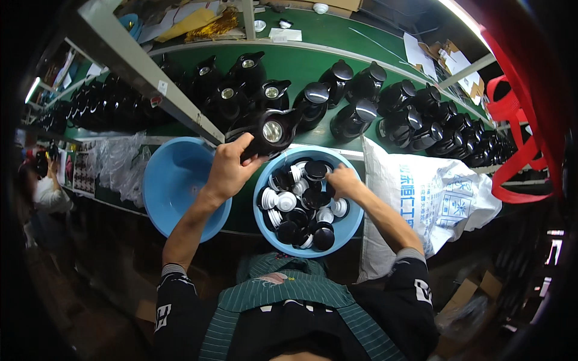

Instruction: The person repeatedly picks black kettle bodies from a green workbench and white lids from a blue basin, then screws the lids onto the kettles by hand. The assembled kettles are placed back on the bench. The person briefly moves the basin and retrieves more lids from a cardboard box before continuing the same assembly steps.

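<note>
My left hand [232,163] is closed around the handle of a black vacuum jug [262,133]. The jug is tilted, and its silvery open mouth shows. Below and to its right, a blue basin [260,227] holds many stoppers with black caps and white screw parts, among them a white stopper [286,201] and a black-capped one [323,239]. Inside the basin's right side, my right hand [345,182] has its fingers bent together on a dark stopper [329,191], partly hidden under the fingertips.
An empty blue basin [168,186] stands left, partly behind my left forearm. A white woven sack [397,198] lies right. Rows of black jugs [352,120] stand on the green bench beyond. A grey metal post [150,78] slants in at left; red straps [512,114] hang at right.
</note>
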Action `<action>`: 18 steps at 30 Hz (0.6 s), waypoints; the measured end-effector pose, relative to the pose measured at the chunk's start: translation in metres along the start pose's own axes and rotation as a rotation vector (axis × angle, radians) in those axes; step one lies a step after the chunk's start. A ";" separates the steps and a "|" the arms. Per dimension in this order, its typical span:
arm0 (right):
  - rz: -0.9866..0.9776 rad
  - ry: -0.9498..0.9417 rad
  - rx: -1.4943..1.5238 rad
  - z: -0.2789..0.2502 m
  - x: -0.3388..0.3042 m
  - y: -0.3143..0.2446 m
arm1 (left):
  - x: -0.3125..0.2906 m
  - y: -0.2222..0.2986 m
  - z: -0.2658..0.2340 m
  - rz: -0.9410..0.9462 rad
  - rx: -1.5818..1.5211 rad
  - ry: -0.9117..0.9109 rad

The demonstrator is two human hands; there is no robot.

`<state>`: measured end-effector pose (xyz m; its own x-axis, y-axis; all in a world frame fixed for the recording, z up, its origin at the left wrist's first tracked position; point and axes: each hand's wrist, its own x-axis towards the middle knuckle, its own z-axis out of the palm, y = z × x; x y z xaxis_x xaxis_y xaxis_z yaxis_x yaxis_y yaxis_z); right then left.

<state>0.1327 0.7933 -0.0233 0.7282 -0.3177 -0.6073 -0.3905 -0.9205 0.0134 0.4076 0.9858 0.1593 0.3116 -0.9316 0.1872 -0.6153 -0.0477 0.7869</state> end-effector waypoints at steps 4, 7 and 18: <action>-0.193 0.750 0.980 -0.127 -0.098 -0.001 | -0.008 -0.003 0.015 0.083 0.149 -0.048; -0.325 0.801 1.130 -0.166 -0.102 -0.038 | -0.002 0.004 0.033 0.193 0.209 -0.050; -0.368 0.951 0.397 -0.157 -0.069 -0.024 | 0.031 0.007 0.019 0.268 0.343 -0.227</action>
<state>0.1803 0.8018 0.1436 0.9082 -0.2405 0.3426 -0.0889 -0.9106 -0.4036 0.3988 0.9496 0.1594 -0.0326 -0.9806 0.1932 -0.8672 0.1239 0.4823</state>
